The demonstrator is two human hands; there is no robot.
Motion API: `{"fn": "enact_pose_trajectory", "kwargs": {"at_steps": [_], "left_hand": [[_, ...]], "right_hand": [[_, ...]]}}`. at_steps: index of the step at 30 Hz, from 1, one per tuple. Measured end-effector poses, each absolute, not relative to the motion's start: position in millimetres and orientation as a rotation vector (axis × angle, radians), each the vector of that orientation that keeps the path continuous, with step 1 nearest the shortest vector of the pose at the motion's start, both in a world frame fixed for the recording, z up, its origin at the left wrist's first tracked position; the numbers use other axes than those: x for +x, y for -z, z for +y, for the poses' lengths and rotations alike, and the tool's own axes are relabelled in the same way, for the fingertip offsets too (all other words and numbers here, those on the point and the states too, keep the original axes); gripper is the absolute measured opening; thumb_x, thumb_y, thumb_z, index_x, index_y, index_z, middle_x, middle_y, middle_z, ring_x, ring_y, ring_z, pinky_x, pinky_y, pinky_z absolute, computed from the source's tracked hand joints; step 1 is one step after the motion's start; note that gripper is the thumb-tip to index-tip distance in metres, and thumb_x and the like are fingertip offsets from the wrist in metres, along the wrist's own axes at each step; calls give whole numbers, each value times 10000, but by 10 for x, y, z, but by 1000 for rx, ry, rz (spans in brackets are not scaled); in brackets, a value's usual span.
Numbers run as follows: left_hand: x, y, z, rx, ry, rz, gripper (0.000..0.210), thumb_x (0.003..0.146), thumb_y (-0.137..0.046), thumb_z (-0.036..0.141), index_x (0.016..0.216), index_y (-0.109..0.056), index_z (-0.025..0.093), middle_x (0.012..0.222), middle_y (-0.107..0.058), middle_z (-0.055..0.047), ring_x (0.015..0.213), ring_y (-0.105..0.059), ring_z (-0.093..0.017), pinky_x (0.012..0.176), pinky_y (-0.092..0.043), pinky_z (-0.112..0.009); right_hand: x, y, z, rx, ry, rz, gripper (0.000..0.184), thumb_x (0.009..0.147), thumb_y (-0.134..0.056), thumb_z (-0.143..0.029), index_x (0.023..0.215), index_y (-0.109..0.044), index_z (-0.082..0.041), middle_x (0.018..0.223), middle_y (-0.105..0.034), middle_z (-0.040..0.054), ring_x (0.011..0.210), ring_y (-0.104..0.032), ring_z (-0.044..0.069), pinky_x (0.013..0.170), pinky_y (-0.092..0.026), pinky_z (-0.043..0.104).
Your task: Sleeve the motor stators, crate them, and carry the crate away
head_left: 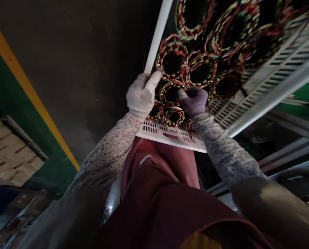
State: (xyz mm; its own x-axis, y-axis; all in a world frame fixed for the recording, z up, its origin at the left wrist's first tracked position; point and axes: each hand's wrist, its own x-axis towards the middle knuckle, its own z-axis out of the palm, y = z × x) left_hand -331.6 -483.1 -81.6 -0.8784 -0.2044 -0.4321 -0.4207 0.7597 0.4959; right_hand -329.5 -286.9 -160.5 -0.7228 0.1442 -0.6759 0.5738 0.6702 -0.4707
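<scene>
Several ring-shaped motor stators (199, 71), wound with red and yellow-green wire, stand in a white slotted plastic crate (175, 133). My left hand (142, 97), in a pale worn glove, is closed over the crate's left rim. Its thumb points toward the edge of one stator (172, 64), and the other fingertips are hidden. In a purple-grey glove, my right hand (195, 100) curls at a nearer stator (171, 92), the thumb at the ring's inner edge and the fingers bent. A smaller stator (173, 117) lies just below, by the front wall.
Dark floor (100, 69) spreads to the left, bounded by a yellow stripe (35, 93) and a green strip. Beyond them are stacked tan blocks or cartons (11, 152). A dark red apron (154, 186) hangs below the crate. Metal rails (294, 124) run at right.
</scene>
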Motion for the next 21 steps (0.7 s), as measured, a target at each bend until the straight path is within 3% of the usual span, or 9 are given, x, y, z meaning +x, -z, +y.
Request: {"fn": "enact_pose_trajectory", "kwargs": {"at_steps": [7, 14, 18, 21], "left_hand": [[-3299, 874, -4856, -436, -873, 2610, 603, 963, -314, 660, 1245, -637, 236, 1113, -624, -95, 1098, -573, -247, 961, -407, -375], [-3281, 909, -4881, -460, -810, 2611, 678, 955, -210, 688, 1251, -615, 232, 1077, -624, -85, 1054, -546, -233, 906, -370, -418], [-3272, 912, -4891, -568, -791, 2609, 697, 922, -238, 747, 1126, -660, 232, 951, -613, -63, 1053, -539, -240, 907, -364, -425], [-3257, 916, -4908, -517, -750, 2662, 713, 924, -221, 751, 1149, -664, 239, 996, -628, -74, 1026, -553, -234, 902, -387, -425]], "right_hand": [[-3395, 1844, -3001, 360, 727, 2173, 242, 748, -727, -367, 686, -570, -193, 654, -547, 13, 686, -536, 169, 745, -508, 380], [-3666, 1533, -2331, 497, 939, 2357, 314, 769, -684, -449, 675, -502, -211, 652, -531, 1, 623, -491, 139, 585, -454, 307], [-3641, 1411, -1966, 515, 775, 2371, 335, 752, -703, -429, 624, -471, -223, 619, -514, -2, 604, -480, 140, 593, -436, 321], [-3519, 1467, -1923, 424, 653, 2300, 322, 757, -690, -455, 636, -499, -226, 612, -539, 3, 593, -495, 149, 614, -442, 328]]}}
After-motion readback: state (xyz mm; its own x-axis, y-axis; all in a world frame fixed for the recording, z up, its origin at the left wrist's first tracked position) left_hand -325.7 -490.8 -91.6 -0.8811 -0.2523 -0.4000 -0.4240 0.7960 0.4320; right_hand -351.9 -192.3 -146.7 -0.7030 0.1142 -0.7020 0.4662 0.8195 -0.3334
